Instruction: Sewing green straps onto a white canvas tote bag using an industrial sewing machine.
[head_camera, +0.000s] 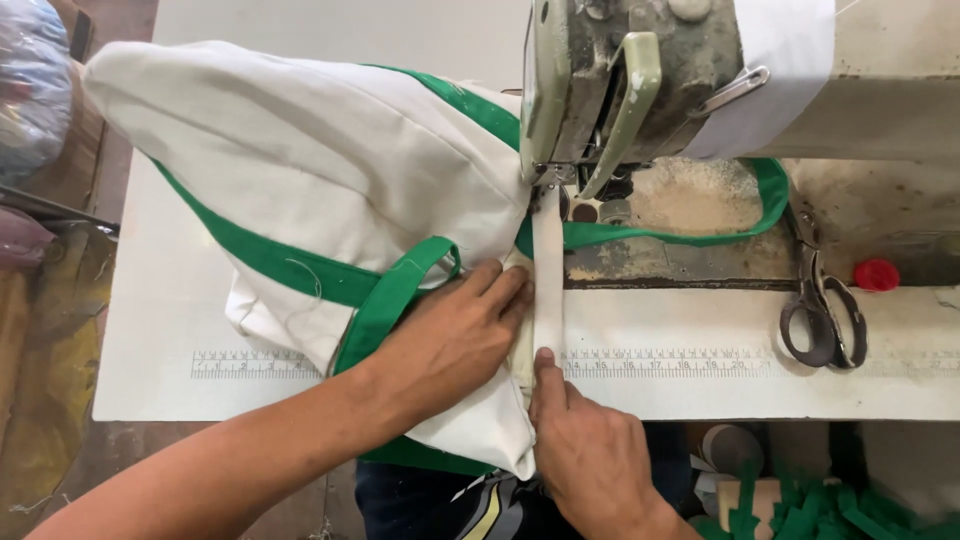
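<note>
Left hand (455, 335) presses flat, fingers spread, on the white and green bag (320, 190) just left of the sewing machine (640, 90). Right hand (590, 455) pinches the white strap (547, 275) running under the needle; most strap looks unsewn. Scissors (822, 315) lie right of it.

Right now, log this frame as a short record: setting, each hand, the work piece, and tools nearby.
Setting: white table with a printed ruler strip, worn sewing machine at the top.
Left hand: flat, pressing on the white bag with green trim.
Right hand: thumb pressing on the white strap, which runs up toward the needle area.
Work piece: bag bunched left of the machine, green handle loop by the left hand.
Tools: scissors lying right of the machine bed; red cap beside them.
</note>
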